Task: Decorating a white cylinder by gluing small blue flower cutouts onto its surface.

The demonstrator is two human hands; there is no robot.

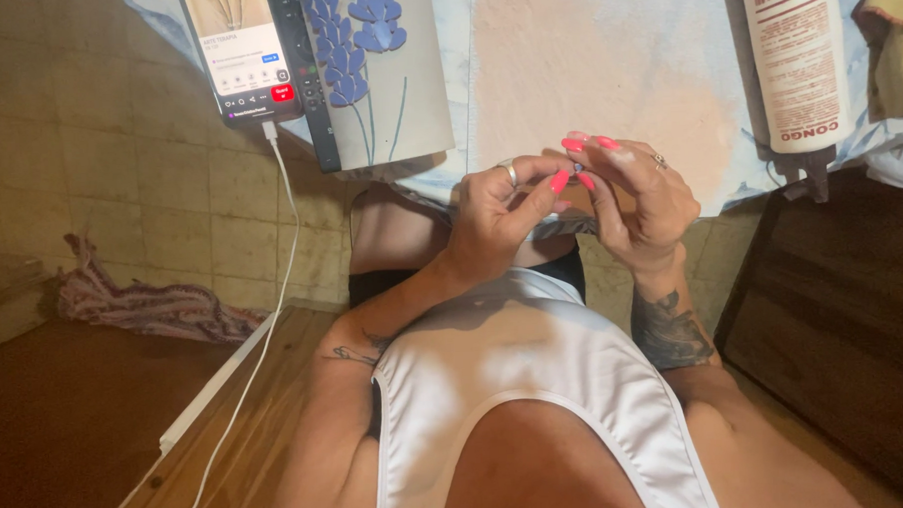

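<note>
My left hand [495, 214] and my right hand [638, 199] meet in the middle of the frame, just below the near edge of the surface [585, 69]. Between them I pinch a tiny dark piece [578, 167], too small for me to tell what it is. My left thumb and forefinger are closed toward it, pink nails pointing right, and the fingertips [572, 145] of my right hand curl down onto it from above. So both grips are pressed together around that one small piece, touching each other at the tips. A ring sits on my left hand, another on my right.

The surface fills the upper part of the frame, covered with a pale cloth that has a pinkish patch in the centre. At upper left a phone [244, 56] with a lit screen lies on it, a white cable [272, 280] dropping from its lower end down across the tiled floor toward the lower left. Just beside the phone lies a dark remote control [305, 79], partly on a grey card with blue flowers [380, 76]. At upper right a white bottle [793, 57] lies with its dark cap toward me. A striped rag [143, 300] lies on the floor at the left.
</note>
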